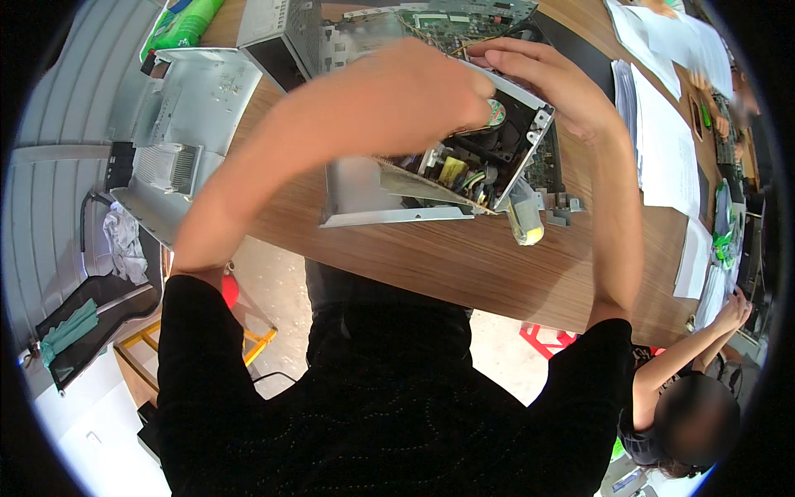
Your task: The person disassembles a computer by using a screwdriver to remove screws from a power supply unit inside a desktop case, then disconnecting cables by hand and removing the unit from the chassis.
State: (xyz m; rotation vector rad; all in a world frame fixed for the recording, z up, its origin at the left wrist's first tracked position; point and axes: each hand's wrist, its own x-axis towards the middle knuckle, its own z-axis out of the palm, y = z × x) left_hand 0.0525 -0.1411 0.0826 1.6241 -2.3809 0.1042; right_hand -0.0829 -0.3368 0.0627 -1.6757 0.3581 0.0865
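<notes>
An opened computer power supply [517, 153] sits tilted on the desk, its metal case showing a circuit board with components, several wires and a black fan with a round label. Over its far left part is my left hand [439, 87], blurred by motion and curled into a fist. Whatever its fingers hold is hidden beneath it. My right hand [559, 79] lies along the far right edge of the case, fingers stretched out to the left near thin wires. Behind both hands is a green circuit board [447, 23]. A clear plastic piece with a yellow end [526, 219] rests against the near corner.
A metal computer case [277, 37] stands at the far left, beside a detached metal panel [211, 91] with a finned heat sink [166, 168]. Paper stacks [662, 141] line the desk's right side. Another person [662, 373] sits at lower right; a red stool [542, 338] is below the desk.
</notes>
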